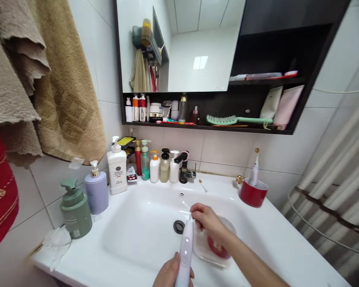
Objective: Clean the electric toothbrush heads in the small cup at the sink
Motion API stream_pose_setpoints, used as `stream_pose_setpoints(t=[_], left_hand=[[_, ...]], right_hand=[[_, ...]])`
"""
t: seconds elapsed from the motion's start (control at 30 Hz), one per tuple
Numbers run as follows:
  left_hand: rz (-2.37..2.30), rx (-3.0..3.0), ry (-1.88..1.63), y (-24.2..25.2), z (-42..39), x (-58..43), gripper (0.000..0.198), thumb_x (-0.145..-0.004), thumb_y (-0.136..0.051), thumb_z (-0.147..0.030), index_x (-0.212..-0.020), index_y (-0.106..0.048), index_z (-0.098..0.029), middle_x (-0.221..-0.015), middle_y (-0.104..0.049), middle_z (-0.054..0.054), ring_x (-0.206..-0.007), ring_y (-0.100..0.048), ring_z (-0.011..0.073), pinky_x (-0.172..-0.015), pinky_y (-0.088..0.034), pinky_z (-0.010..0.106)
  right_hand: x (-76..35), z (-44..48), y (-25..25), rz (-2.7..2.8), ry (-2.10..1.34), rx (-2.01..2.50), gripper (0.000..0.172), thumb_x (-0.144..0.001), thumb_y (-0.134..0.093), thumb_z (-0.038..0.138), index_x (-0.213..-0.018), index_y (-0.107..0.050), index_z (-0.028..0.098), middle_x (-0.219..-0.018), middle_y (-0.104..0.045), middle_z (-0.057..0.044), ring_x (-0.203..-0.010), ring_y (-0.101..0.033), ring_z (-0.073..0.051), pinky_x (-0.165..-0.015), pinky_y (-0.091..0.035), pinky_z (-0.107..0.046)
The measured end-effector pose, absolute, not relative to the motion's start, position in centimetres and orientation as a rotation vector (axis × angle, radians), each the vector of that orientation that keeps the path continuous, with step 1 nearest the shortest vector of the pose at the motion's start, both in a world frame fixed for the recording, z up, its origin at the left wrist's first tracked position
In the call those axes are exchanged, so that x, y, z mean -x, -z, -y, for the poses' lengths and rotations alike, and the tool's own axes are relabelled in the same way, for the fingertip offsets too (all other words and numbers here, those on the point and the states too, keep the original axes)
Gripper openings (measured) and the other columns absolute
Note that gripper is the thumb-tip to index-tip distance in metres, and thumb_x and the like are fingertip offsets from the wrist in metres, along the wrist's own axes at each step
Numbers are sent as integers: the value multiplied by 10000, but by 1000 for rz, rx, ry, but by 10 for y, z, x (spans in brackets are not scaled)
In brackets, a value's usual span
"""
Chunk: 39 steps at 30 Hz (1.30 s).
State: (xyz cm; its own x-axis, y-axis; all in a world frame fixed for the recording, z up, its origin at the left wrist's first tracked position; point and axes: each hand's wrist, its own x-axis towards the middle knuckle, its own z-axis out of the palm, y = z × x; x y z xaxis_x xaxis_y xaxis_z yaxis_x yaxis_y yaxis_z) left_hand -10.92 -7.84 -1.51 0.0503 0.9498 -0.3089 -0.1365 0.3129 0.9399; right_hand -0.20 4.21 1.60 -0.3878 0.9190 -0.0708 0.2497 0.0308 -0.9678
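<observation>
Toothbrush handle (184,253) in left hand (167,274); right hand (210,222) at its tip

Position: The handle is over the basin (131,223), its long axis running from the wearer towards the black faucet (184,173), leaning slightly right at the far end. A thin metal shaft (190,217) projects from that end. The right fingers are immediately beside and just beyond the shaft; the left hand is lower on the body and farther from it. A small white brush head (184,204), as it appears, points from the right fingertips forward and left, at an angle to the handle. Whether it is seated on the shaft cannot be determined.

Fingers: The left fingers are wrapped around the handle, thumb along its side. The right thumb and forefinger appear pinched on the brush head; the others are curled and partly hidden.

Containers: A clear tub (199,248) sits in the basin below the right forearm, right of the drain (178,227). It holds a red bowl (217,250), contents not discernible. On the desk (287,243), at the far right corner, a red cup (253,198) holds a second toothbrush (254,175), upright. A lavender pump bottle (97,193) and a green pump bottle (75,215) stand at the left; their fill cannot be seen.
</observation>
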Motion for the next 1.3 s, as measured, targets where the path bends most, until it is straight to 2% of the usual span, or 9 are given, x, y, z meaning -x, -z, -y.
stream_pose_setpoints(t=[0.03, 0.17, 0.3, 0.43, 0.53, 0.63, 0.8, 1.3], left_hand=[[-1211, -916, -1017, 11, 82, 105, 604, -490, -252, -687, -574, -497, -141, -433, -452, 3, -415, -380, 85, -467, -273, 219], [-1172, -994, -992, 3, 92, 85, 604, -457, -282, -696, -579, -468, -135, -407, -436, -8, -388, -364, 74, -433, -255, 210], [-1083, -1020, -978, 2, 97, 65, 590, -487, -265, -685, -601, -449, -136, -361, -415, -28, -334, -320, 54, -396, -222, 198], [-1020, -1042, -932, 8, 98, 58, 555, -508, -302, -659, -601, -449, -133, -351, -420, -32, -315, -319, 48, -374, -205, 189], [-981, -1075, -928, 11, 97, 59, 537, -527, -307, -643, -611, -447, -132, -351, -419, -35, -311, -321, 50, -367, -206, 187], [-1001, -1108, -915, 8, 100, 60, 525, -555, -290, -628, -618, -450, -132, -358, -419, -37, -318, -321, 50, -374, -214, 186], [-1039, -1152, -915, 0, 104, 60, 492, -578, -281, -610, -577, -439, -144, -364, -410, -38, -338, -317, 54, -398, -235, 194], [-1064, -1080, -862, -3, 104, 58, 474, -525, -358, -614, -600, -436, -152, -417, -426, -36, -374, -326, 58, -423, -226, 196]], right_hand=[[-16, -37, -28, 1597, -1461, 1130, 59, -617, -420, 149, -661, -459, 152, -401, -344, 77, -346, -314, -37, -361, -244, -182], [-71, -10, -57, 1459, -1617, 878, 153, -598, -513, 216, -733, -477, 152, -456, -377, 70, -395, -337, -35, -416, -277, -189], [-93, 9, -58, 1290, -1585, 737, 118, -591, -541, 245, -600, -469, 152, -403, -260, 91, -362, -222, -22, -372, -236, -179], [-102, 13, -50, 1094, -1627, 666, 109, -590, -542, 219, -580, -441, 176, -420, -221, 96, -354, -161, -18, -354, -211, -168], [-104, 13, -44, 1082, -1718, 643, 90, -586, -545, 205, -577, -464, 166, -428, -233, 90, -367, -186, -20, -371, -229, -168], [-101, 14, -41, 1100, -1793, 648, 142, -624, -513, 276, -573, -496, 145, -427, -272, 76, -374, -222, -23, -386, -249, -177], [-88, 13, -40, 986, -1711, 654, 207, -626, -496, 347, -553, -495, 154, -430, -347, 64, -370, -280, -31, -403, -278, -189], [-75, 19, -44, 1164, -1635, 844, 333, -579, -459, 490, -524, -430, 162, -325, -336, 78, -308, -297, -44, -383, -272, -203]])
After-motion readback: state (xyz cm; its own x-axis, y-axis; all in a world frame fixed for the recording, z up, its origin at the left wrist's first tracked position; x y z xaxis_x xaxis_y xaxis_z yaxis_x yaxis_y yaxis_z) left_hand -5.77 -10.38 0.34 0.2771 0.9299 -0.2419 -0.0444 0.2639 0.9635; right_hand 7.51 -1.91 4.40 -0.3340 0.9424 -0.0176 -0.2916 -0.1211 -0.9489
